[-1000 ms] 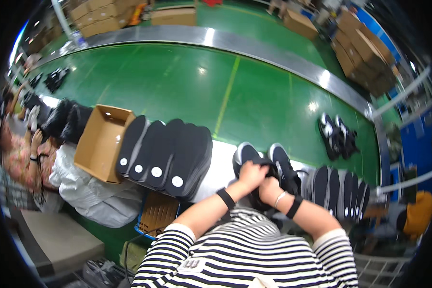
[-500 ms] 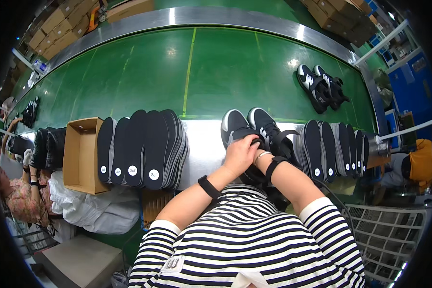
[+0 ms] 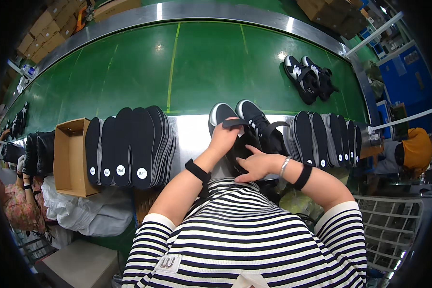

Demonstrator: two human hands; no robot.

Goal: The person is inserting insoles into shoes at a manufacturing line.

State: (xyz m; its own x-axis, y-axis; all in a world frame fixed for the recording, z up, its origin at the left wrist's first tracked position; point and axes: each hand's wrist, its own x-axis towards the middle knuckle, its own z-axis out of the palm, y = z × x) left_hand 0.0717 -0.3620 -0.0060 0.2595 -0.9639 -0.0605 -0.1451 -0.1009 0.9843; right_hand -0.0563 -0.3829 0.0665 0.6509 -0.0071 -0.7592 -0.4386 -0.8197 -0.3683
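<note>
A pair of black sneakers with silver-grey toes lies in front of me on the bench edge, toes pointing away. My left hand (image 3: 224, 139) is closed on the upper of the left sneaker (image 3: 222, 113), where a black strap (image 3: 233, 123) stands up from its top. Fingers spread, my right hand (image 3: 260, 164) is at the heel and opening of that same shoe. The inside of the shoe is dark and partly covered by my hands. Just to its right sits the other sneaker (image 3: 252, 115), untouched, its strap sticking out sideways.
Stacks of black insoles (image 3: 149, 139) stand upright to my left, beside an open cardboard box (image 3: 72, 158). More insoles (image 3: 302, 137) line the right. Another sneaker pair (image 3: 305, 79) rests on the green conveyor belt (image 3: 129, 72). Other people work at far left and right.
My hands were together at the left sneaker's opening; now they are apart. The left has moved up to the shoe's upper, and the right has opened and shifted back toward the heel.
</note>
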